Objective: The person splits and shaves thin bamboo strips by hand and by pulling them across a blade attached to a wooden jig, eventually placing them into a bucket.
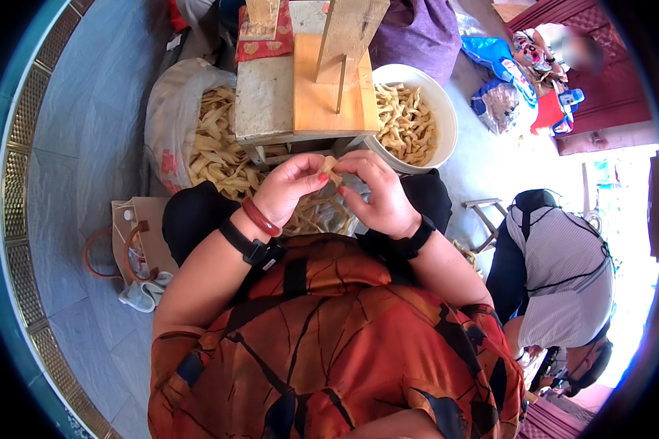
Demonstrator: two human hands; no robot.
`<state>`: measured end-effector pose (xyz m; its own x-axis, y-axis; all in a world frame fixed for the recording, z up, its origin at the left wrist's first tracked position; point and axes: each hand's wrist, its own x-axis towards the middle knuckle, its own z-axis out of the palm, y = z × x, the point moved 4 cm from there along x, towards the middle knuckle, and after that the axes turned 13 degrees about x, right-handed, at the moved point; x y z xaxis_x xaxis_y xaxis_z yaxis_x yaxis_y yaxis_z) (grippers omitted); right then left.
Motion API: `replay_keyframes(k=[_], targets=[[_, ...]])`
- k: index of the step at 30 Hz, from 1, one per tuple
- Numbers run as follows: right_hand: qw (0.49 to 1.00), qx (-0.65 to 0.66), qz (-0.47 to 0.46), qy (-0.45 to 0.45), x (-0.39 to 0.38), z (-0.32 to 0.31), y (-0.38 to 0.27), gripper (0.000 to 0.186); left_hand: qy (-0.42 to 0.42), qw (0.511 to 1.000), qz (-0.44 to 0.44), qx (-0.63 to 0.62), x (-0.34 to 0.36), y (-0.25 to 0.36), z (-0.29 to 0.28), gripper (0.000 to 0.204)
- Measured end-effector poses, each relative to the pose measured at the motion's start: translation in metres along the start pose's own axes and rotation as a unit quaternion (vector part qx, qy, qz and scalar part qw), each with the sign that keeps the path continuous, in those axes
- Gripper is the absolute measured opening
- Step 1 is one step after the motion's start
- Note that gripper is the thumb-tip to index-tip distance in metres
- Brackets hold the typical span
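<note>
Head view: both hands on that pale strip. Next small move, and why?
Probably finish the fold, then drop the strip into the white bowl. The left hand and right hand pinch it between fingertips, and the bowl at right holds similar folded pieces, while the plastic bag at left holds flat strips.

Colours only:
- strip pinched between left hand and right hand: pale tan; fingernails red
- left wrist: dark red bangle, black wristband; right wrist black strap
- blouse: orange-rust, black crack-like lines, dark blue patches
- trousers: black
- bowl: white, filled with tan-yellow pieces
- plastic bag: translucent whitish with red print, cream-tan strips inside
- wooden board: light orange-brown; slab beside it grey-white
- cloth: red with pale heart pattern
- floor: grey-blue tiles
- handbag: beige, brown handles
- other person's top: white with fine stripes, black straps
- packets: blue
</note>
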<state>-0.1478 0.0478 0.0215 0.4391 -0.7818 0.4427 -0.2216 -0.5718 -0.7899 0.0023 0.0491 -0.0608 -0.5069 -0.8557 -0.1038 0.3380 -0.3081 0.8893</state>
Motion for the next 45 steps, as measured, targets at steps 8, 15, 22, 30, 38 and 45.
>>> replay_keyframes(k=[8, 15, 22, 30, 38, 45], targets=[[0.944, 0.165, 0.276, -0.070, -0.005, 0.005, 0.016, 0.016, 0.085, 0.988, 0.036, 0.123, -0.004, 0.007, 0.006, 0.022], [0.966, 0.125, 0.193, -0.120, -0.006, -0.003, -0.009, 0.023, 0.257, 0.883, 0.131, 0.369, -0.001, 0.051, -0.016, 0.015], [0.995, 0.040, 0.037, -0.082, 0.011, -0.001, -0.017, 0.019, 0.190, 0.895, 0.180, 0.362, 0.002, 0.053, 0.019, 0.014], [0.997, 0.011, 0.065, -0.032, 0.011, -0.021, -0.012, 0.013, 0.014, 0.961, -0.107, 0.256, 0.005, 0.058, -0.004, 0.025], [0.996, -0.045, 0.045, 0.067, 0.068, -0.046, 0.024, 0.009, 0.146, 0.949, 0.026, 0.279, 0.058, 0.097, -0.016, 0.021], [0.958, -0.277, 0.046, 0.062, 0.055, -0.064, 0.086, 0.016, 0.263, 0.786, 0.030, 0.559, 0.065, 0.084, -0.047, 0.022]])
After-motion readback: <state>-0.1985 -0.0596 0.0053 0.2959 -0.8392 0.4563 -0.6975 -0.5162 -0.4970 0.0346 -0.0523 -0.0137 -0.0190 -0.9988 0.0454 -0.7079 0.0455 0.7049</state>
